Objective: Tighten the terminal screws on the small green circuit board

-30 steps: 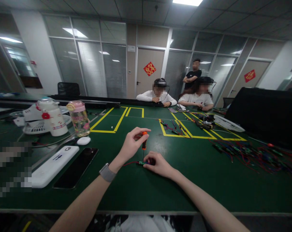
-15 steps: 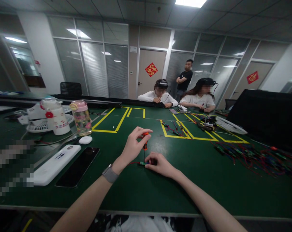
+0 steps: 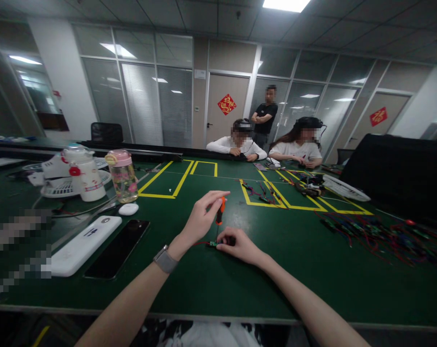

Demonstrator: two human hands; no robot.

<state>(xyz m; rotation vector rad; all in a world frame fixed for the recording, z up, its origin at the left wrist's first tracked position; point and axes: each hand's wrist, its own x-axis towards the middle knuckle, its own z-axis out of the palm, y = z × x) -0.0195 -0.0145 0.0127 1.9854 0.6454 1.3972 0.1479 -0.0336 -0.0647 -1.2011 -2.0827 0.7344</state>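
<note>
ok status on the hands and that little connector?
Left hand grips orange screwdriver upright, tip down on small green connector. Right hand pins connector to table. Red wire trails left; nothing blocking.

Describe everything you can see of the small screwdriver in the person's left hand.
The screwdriver is small, with an orange and black handle that looks plastic and a thin dark shaft. It stands nearly upright, tip down over a tiny green board on the green table. The left hand pinches its handle top; the right hand steadies the board.
</note>
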